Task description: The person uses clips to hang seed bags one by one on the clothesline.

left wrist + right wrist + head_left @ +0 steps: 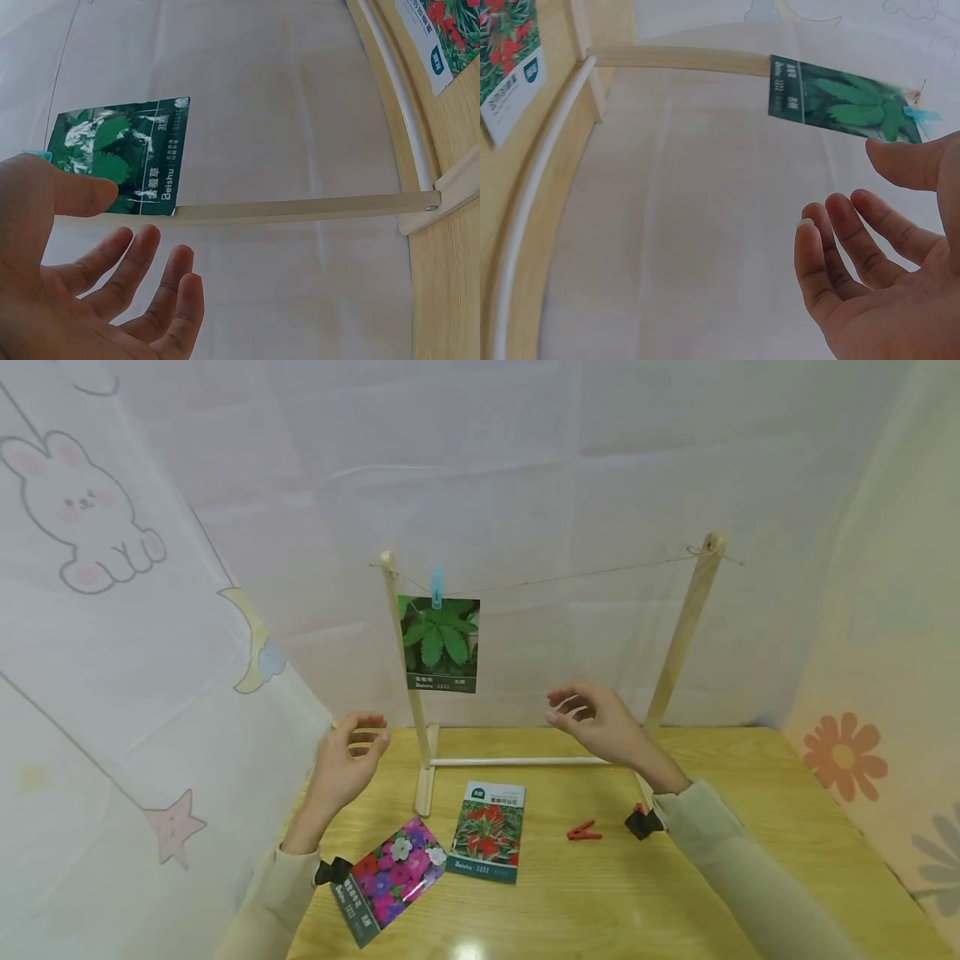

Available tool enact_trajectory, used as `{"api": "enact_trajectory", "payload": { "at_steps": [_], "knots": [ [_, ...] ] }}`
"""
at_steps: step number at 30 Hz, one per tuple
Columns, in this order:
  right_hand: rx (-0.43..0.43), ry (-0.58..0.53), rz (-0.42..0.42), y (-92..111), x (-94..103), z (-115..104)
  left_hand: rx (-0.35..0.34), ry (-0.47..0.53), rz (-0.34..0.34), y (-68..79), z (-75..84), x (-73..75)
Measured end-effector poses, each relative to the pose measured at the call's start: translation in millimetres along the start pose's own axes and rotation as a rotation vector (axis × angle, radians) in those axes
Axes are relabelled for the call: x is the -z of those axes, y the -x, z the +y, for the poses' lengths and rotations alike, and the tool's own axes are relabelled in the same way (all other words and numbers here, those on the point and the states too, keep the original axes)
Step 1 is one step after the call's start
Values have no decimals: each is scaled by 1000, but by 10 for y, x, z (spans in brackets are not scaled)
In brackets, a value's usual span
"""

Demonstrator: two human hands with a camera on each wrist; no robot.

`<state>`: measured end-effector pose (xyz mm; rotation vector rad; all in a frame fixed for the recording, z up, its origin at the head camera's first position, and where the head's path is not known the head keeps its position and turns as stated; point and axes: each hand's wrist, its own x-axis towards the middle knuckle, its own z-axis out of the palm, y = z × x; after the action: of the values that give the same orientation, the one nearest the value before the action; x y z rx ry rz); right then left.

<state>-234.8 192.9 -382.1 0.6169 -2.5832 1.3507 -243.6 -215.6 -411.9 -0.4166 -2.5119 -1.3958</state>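
Observation:
A green-leaf seed packet (439, 645) hangs from a string (570, 577) by a blue clothespin (437, 589). To the left of and below it, my left hand (349, 763) is raised with loosely bent fingers and nothing in them. My right hand (600, 718) is held up in front of the frame's right half, also holding nothing, its fingers relaxed. On the table lie a seed packet with red flowers (487, 833) and, under my left wrist, a packet with pink and purple flowers (397, 877). A red clothespin (584, 832) rests to their right.
The string runs between two wooden posts, the left post (412, 693) and the right post (684, 627), joined low down by a white rod (525, 762). Another red clothespin (641, 808) shows partly by the right wrist strap. Printed cloth (525, 460) surrounds the wooden table (750, 827).

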Motion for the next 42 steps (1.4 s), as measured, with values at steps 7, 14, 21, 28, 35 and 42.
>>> {"api": "enact_trajectory", "payload": {
  "at_steps": [7, 14, 21, 28, 35, 42],
  "knots": [
    [-22, 8, 17, 149, -34, 243, 24, -16, -7, 98, -123, -76],
    [-54, 9, 26, 294, -92, 378, 20, -51, -20, 214, -252, -173],
    [-60, -5, 26, 429, -189, 539, 20, -66, -36, 307, -384, -255],
    [-105, -23, 37, 545, -262, 662, 52, -64, -50, 360, -470, -299],
    [-89, -40, 36, 658, -329, 810, 75, -76, -62, 445, -597, -343],
    [-98, -38, -6, 786, -369, 924, 134, -66, -77, 520, -704, -432]
  ]
}}
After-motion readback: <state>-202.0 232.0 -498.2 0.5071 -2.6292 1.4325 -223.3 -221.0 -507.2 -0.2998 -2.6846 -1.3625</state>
